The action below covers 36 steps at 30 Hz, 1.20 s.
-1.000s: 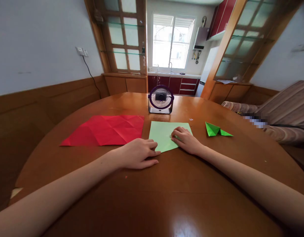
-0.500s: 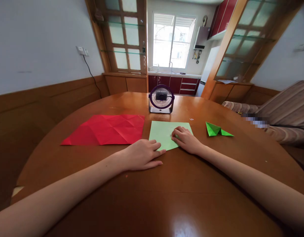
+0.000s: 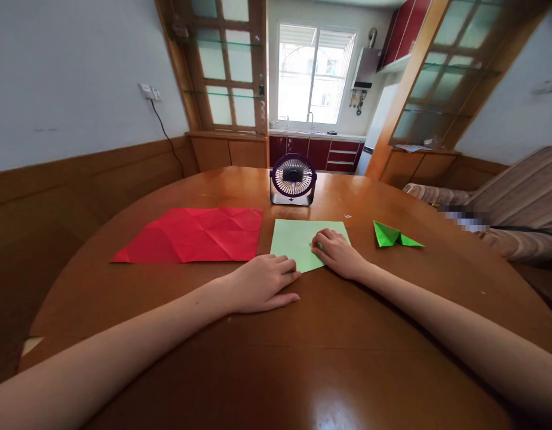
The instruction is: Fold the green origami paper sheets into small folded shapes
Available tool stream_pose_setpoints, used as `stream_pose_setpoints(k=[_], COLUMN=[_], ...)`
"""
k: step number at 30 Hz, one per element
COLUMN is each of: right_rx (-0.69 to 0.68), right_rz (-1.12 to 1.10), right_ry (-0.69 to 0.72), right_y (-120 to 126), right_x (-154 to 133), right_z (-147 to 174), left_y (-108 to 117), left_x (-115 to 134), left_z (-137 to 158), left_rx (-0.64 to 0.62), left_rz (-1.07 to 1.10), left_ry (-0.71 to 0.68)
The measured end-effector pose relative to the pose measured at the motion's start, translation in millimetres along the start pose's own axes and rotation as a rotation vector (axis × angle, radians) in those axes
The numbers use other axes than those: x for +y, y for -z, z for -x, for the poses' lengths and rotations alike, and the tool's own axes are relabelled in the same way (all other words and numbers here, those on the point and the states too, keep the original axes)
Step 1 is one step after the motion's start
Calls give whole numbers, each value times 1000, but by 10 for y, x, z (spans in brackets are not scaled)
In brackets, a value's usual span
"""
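Observation:
A light green sheet of paper lies flat in the middle of the wooden table. My left hand rests at its near left edge, palm down, fingers laid over the corner and thumb stretched out on the table. On the sheet's right part is my right hand, its fingers curled in with the tips against the paper. What those fingers hold, if anything, is hidden. To the left lies a red sheet of paper with many creases. A folded bright green paper piece stands to the right of my right hand.
A small dark fan stands on the table behind the green sheet. A small pale scrap lies to its right. Beyond the table's right edge is a striped sofa. A kitchen counter lies under the window.
My left hand has shifted very slightly toward me, its fingers a little more bent at the sheet's corner. My right hand and the papers look the same.

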State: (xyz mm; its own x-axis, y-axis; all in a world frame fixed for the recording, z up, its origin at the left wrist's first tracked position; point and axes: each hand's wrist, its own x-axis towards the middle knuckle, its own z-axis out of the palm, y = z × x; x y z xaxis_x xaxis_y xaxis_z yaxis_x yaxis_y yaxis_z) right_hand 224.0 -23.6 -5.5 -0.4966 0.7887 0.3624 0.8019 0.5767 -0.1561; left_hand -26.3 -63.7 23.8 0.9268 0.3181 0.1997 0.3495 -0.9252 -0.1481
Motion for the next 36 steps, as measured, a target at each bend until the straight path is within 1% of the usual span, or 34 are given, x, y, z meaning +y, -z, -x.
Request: stream_pose_setpoints(k=[8,15,19,31,36], right_rx=[15,-7,-2,5,1], right_rz=[20,32,40,19,5], right_ry=[10,-4,-6,2,-1], right_y=[-5,5,15,-1,29], right_x=[-10,-29,-38,-17,-31], right_z=[-12,-32,-34,-29,-15], left_y=[-55,-81,-93,-112,-122], left_x=[61,65,68,53,-4], left_z=[-57,-84,-114,-322,-351], left_rx=[5,-14,6,-8,40], left_rz=[-101,-141,-142,-185,-134], left_ry=[38,43,44,11,-25])
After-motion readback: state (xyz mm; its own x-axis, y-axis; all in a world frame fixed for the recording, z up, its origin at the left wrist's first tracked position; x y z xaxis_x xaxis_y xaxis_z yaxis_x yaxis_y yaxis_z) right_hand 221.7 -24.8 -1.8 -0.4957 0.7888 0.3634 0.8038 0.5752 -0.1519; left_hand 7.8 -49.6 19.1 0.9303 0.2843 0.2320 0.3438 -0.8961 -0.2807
